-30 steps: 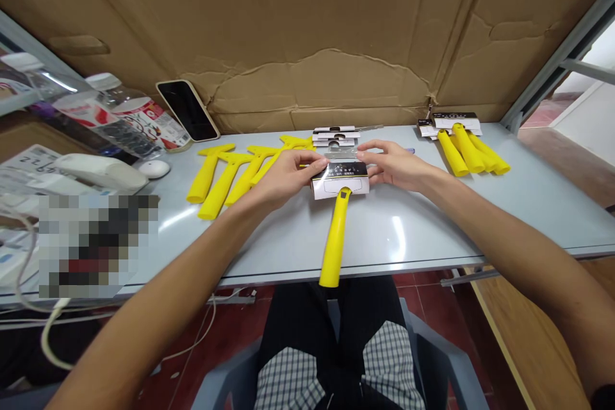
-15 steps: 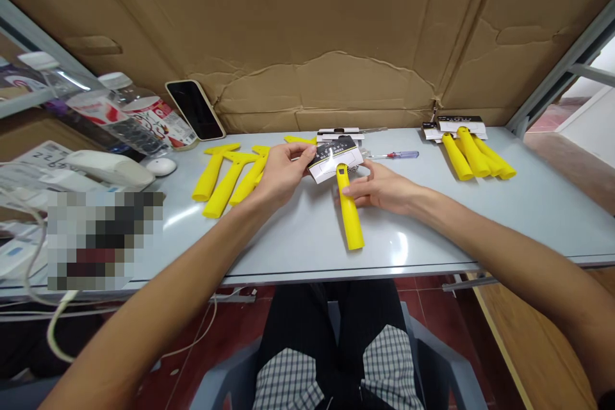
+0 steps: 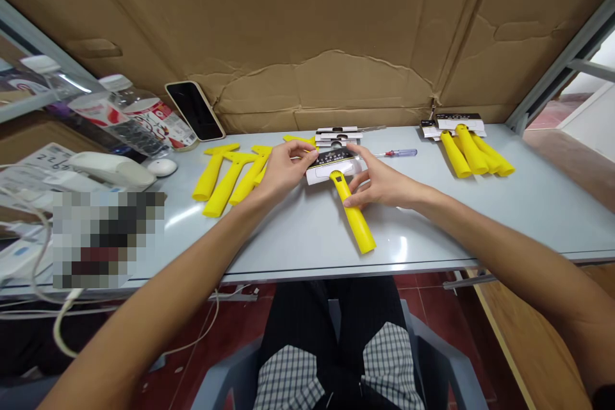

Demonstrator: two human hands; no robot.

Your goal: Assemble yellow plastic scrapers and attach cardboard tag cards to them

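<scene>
Right at the middle of the bench, the yellow handle is slanting towards the near right, its far end meeting a black-and-white card. The left hand is pinching that card at its left end, thumb and fingers closed on it. Over on the right, the right hand is curving its fingers about the other side, one reaching to the card's far right part, the lower ones touching the handle; whether they are truly gripping, I cannot tell from here. Just beyond, more folded cards are lying in a row, with a screwdriver resting to their right. Off to the left, loose yellow handles are lying side by side, partly behind the left hand. Well to the right, a carded bunch is sitting together. Far left, a phone is leaning against the cardboard, bottles standing beside it.
</scene>
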